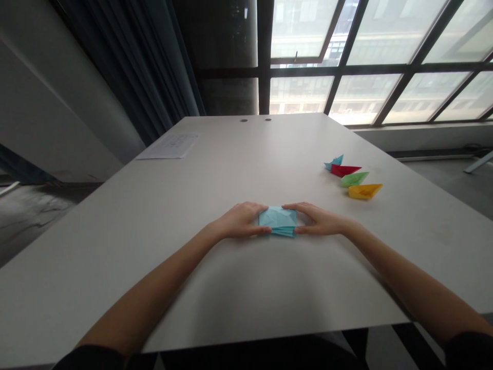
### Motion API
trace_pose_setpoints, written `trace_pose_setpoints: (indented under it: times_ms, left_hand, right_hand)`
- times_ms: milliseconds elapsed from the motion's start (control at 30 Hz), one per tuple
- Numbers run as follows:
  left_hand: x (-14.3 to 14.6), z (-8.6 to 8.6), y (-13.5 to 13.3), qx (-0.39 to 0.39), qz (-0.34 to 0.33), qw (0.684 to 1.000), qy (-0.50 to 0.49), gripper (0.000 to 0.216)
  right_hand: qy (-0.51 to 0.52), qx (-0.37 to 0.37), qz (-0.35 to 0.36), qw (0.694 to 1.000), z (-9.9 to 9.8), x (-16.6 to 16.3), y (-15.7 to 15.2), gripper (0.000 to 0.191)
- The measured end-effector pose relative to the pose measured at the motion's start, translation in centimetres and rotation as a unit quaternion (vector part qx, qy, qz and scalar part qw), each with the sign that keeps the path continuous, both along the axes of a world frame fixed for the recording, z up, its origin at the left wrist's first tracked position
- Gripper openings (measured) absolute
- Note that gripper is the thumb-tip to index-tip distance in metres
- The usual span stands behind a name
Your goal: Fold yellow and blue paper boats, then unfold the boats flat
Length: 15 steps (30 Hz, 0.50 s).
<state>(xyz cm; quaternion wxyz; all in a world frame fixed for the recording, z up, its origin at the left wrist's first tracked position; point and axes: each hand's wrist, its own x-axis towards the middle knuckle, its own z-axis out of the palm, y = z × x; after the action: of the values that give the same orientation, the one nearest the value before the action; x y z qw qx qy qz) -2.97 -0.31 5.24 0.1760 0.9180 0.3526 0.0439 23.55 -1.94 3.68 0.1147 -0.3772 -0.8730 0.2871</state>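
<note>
I have the blue folded paper point(278, 218) on the table point(250, 169), just below the middle of the frame, held at both ends. Its longer side in the picture runs left to right, nearly level, and its layered, slightly fanned edges face the bottom of the frame. My left hand point(246, 220) pinches the left end and my right hand point(319, 219) the right end, the fingers point(257, 206) along the far edge and the thumbs at the near one, so I can't see those corners fully. Right of centre, beyond the right hand and well apart from it, four folded boats make a slanting row: yellow boat point(365, 191) nearest, then green boat point(354, 179), red boat point(342, 170) and pale blue boat point(337, 161), most with their long axes roughly left to right. At the upper left of the table I see a printed sheet point(168, 146), its text too small for me to read. Behind it hangs a dark curtain point(154, 61), with windows point(300, 31) filling the upper right
</note>
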Motion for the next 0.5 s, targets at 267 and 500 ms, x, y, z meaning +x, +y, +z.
trace_pose_setpoints:
  times_ms: [267, 500]
  left_hand:
    - [0.2, 0.5, -0.3, -0.042, 0.026, 0.997, -0.062, 0.056]
    - [0.0, 0.4, -0.3, -0.081, 0.030, 0.991, -0.106, 0.049]
  right_hand:
    - [0.004, 0.007, -0.034, 0.999, 0.6, -1.3, -0.8, 0.055]
    - [0.045, 0.021, -0.056, 0.997, 0.5, -2.3, -1.2, 0.048]
